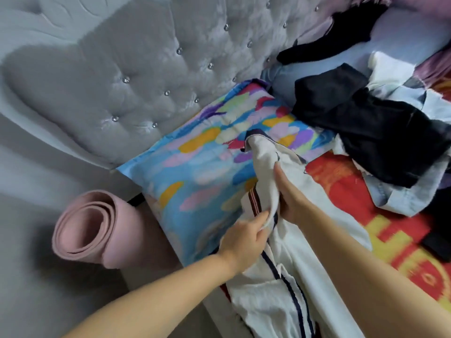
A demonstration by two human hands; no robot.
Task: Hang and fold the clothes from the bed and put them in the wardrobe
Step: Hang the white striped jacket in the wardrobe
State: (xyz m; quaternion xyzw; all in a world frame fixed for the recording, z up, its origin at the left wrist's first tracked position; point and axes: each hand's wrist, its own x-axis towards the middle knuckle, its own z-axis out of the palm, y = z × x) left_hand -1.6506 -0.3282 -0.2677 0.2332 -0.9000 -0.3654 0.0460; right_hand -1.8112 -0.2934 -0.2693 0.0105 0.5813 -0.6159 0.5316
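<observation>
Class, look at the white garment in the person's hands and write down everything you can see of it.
The white garment looks like soft, crumpled woven cloth, trimmed with dark navy stripes and a red-and-navy striped band. It runs from the multicoloured pillow down over the bed's near edge, bunched and unfolded. The left hand pinches a fold near the striped band; the right hand grips the cloth beside it. What kind of garment it is cannot be told.
</observation>
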